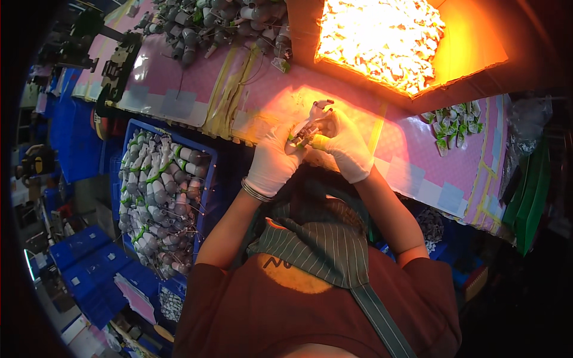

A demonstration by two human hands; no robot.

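Both hands wear white gloves and meet above the table's near edge, under strong orange light. My left hand (273,162) is closed around a small part with a white body and dark tips (320,110), which points up and away from me. From the other side my right hand (347,150) pinches at the same part, where a small greyish, metallic-looking piece shows between the fingers. Glare and the fingers hide its exact kind. A green patch shows by the right fingertips. Nearby, the pink-covered table (268,89) carries strips of yellow tape.
An overexposed cardboard box (477,45) of small pieces stands at the far right. Grey-and-white bulb-shaped parts with wires (224,24) are heaped at the back. A blue crate (209,173) at left holds more bulb-shaped parts. Small white-and-green pieces (456,124) lie at right.
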